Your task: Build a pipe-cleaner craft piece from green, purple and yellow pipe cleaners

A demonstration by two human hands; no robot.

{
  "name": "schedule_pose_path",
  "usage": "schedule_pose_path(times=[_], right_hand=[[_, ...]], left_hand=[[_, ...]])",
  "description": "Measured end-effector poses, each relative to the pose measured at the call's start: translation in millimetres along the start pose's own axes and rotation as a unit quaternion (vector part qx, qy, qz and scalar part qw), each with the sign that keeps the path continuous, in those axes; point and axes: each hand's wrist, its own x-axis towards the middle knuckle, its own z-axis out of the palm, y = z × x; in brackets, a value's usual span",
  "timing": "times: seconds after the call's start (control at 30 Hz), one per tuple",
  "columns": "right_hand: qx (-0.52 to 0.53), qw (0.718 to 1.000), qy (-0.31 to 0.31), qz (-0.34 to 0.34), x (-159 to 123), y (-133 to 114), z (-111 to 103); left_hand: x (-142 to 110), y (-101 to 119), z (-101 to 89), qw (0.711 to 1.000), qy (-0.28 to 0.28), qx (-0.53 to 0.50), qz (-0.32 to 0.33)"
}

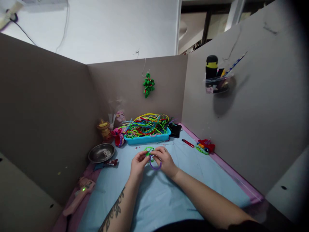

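My left hand (138, 165) pinches a bright green pipe cleaner (149, 148) bent into loops, above the middle of the table. From the other side my right hand (166, 162) closes its thumb and fingers where the green piece meets a purple pipe cleaner (155, 169). That purple one curves into a round loop hanging below the fingers. The fingertips of both hands nearly touch, and they hide the spot where the two colours come together.
Behind the hands stands a blue tray (147, 139) heaped with coloured pipe cleaners. A metal bowl (101, 153) and a pink glue gun (80, 195) with a green light are at left. A red tool (188, 143) and a red crafted piece (206, 146) lie right. Grey panels (135, 87) enclose the table.
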Motion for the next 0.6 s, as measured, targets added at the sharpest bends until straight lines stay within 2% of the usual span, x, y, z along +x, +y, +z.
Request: schedule_pose_path(times=[0.17,0.43,0.6], right_hand=[[0.025,1.0,0.005,0.017,1.2,0.2,1.0],[0.075,0.993,0.033,0.091,0.2,2.1,5.6],[0.061,0.989,0.05,0.122,-0.6,4.0,9.2]], left_hand=[[-1.2,0.7,0.8,1.0,-0.015,0.005,0.013],[-4.7,3.1,3.3,0.999,-0.025,0.039,0.019],[-6.4,6.0,4.7,0.998,-0.029,0.051,0.015]])
